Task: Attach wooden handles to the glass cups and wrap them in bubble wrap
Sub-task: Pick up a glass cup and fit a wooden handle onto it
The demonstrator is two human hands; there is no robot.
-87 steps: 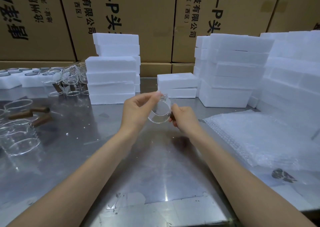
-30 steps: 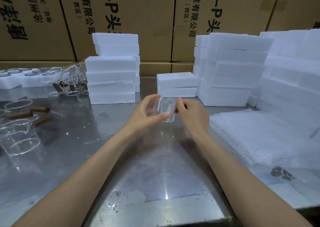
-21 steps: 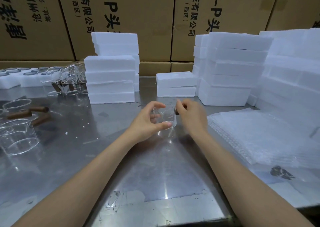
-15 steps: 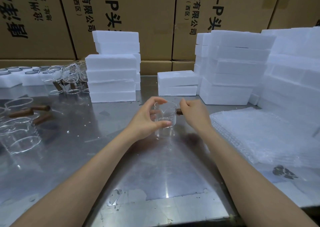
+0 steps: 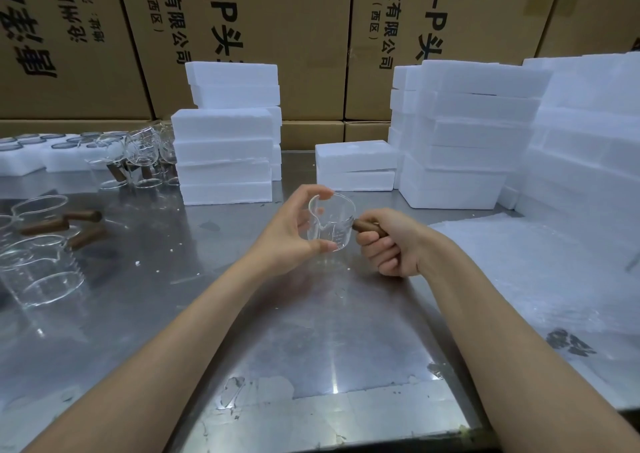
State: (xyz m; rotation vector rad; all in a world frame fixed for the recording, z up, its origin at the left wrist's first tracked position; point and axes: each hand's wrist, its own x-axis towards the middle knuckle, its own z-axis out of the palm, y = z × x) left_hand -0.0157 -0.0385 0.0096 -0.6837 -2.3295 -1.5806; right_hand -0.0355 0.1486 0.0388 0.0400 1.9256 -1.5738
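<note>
glass cup [image 5: 330,224]; handle [image 5: 367,226] half-hidden

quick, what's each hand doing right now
Left hand: closed around the glass cup, thumb and fingers pinching it.
Right hand: closed on the wooden handle at the cup's side.

Two hands [image 5: 287,234], one held glass cup [image 5: 332,224], three loose wooden handles [image 5: 83,216].

Printed cardboard cartons [image 5: 277,37] wall in a scuffed steel table [image 5: 311,348].
</note>
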